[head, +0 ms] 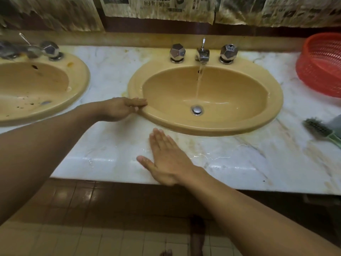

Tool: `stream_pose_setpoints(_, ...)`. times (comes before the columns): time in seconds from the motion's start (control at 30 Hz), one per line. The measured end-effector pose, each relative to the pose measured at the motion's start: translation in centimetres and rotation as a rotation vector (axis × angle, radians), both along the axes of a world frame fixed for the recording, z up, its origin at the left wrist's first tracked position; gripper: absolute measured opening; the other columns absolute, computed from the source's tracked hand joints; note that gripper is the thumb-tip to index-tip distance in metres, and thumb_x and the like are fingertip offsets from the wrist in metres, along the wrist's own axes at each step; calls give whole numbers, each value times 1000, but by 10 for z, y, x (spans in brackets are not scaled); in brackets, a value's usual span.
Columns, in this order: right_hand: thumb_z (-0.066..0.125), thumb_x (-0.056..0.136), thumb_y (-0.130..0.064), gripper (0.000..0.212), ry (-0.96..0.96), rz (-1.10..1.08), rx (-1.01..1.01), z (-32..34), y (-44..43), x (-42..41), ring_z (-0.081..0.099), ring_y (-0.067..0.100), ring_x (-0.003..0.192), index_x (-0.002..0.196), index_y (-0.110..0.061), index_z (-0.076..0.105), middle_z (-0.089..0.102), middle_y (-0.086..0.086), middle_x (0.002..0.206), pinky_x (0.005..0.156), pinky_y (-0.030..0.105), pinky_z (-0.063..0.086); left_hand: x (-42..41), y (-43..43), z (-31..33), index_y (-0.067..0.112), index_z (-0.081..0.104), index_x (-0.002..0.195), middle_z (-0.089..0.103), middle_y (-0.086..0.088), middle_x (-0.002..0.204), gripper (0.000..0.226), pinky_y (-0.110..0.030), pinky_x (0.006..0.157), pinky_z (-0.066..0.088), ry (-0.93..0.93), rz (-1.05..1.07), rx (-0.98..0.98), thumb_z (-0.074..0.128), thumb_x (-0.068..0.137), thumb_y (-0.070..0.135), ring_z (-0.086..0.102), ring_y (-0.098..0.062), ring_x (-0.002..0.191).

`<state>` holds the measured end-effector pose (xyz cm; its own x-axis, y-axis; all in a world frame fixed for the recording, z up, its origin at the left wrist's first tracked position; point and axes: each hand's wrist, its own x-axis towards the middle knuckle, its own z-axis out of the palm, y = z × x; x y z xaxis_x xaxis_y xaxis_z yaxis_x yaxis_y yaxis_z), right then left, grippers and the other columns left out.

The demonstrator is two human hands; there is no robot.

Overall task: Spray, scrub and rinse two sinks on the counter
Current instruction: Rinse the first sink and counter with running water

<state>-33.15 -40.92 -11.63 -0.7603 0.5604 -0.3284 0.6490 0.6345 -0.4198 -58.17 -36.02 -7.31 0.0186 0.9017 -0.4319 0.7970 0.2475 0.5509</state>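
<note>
Two yellow-brown sinks sit in a white marble counter [258,163]. The right sink [212,126] is in the middle of the view and looks clean and wet. Water runs from its shiny tap [202,54] down into the bowl, close to the silver plug [197,109]. A shiny knob [177,52] stands on each side of the tap. The left sink [79,89] is at the left edge, and dark specks lie in its bowl.

The left hand [120,109] reaches out with its fingers straight and close together. The fingertips touch the left rim of the right sink. It holds nothing. The right hand [166,157] lies flat on the wet counter just in front of that sink, with fingers straight and thumb spread out. It holds nothing too.

A red basket [321,65] sits at the far right. A wire brush [317,128] with a green handle lies near it on the counter.

Old newspaper [156,6] hangs on the wall above. It has dark print, but the words are too blurry to read.
</note>
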Motion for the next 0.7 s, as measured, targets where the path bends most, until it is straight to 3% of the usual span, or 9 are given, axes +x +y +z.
stream_pose_setpoints(0.23,10,104,-60,78,-35,-47,158,6,8,42,-31,12,150,161,-12,-14,-31,3,165,127,34,-9,3,-3,-1,30,40,156,22,15,166,47,-18,116,2,-77,66,-38,39,112,16,8,1,154)
stream_pose_setpoints(0.5,23,107,-50,74,100,40,36,-15,-6,-68,-19,17,155,163,-8,0,-13,9,170,127,36,-10,1,-2,2,26,45,154,28,15,164,44,-17,116,6,-123,107,-55,39,112,17,12,-1,154)
stream_pose_setpoints(0.6,22,108,-49,71,168,1,-43,-3,3,-26,-12,11,156,163,-11,-1,-9,4,171,126,29,-7,-3,0,2,30,47,153,30,17,163,43,-22,119,8,-136,101,-61,39,112,19,13,1,153)
stream_pose_setpoints(0.7,-2,95,-71,88,123,-127,30,5,10,67,-4,4,156,164,-16,7,1,-3,171,120,15,-10,-7,2,-1,33,45,153,27,18,163,43,-20,118,6,-127,92,-61,39,112,20,10,3,153)
